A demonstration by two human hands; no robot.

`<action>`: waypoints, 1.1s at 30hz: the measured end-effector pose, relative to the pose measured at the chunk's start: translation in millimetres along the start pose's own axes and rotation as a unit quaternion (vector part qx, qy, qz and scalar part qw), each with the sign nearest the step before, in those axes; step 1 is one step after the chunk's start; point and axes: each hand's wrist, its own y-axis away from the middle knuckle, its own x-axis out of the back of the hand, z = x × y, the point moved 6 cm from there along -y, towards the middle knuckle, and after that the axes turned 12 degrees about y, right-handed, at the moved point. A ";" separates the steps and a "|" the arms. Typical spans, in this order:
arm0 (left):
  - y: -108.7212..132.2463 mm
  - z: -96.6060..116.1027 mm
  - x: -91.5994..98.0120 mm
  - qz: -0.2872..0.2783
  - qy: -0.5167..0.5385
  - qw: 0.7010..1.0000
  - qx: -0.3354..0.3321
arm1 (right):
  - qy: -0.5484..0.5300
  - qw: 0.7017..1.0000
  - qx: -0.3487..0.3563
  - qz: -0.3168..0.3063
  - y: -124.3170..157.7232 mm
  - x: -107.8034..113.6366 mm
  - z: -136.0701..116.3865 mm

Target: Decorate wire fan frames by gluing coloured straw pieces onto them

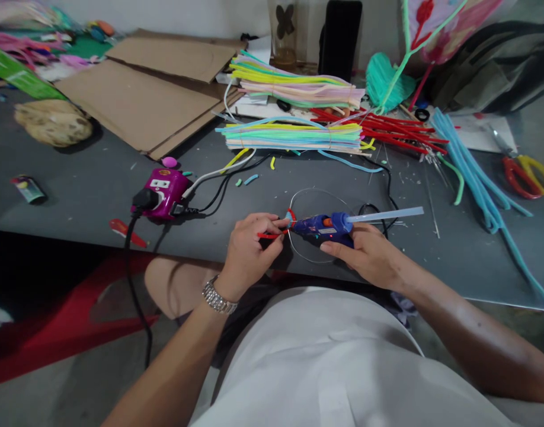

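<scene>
Head: glue gun (320, 230) in right grip (370, 255)

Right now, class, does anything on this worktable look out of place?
Yes: short pipe cleaner scraps lie loose on the gray table beside the tied bundles, and a red scrap sits apart near the table's edge.
</scene>
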 end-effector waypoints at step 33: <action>0.4 1.8 0.0 -0.002 -0.006 1.000 -0.009 | 0.080 0.996 -0.030 0.002 3.6 -1.6 2.3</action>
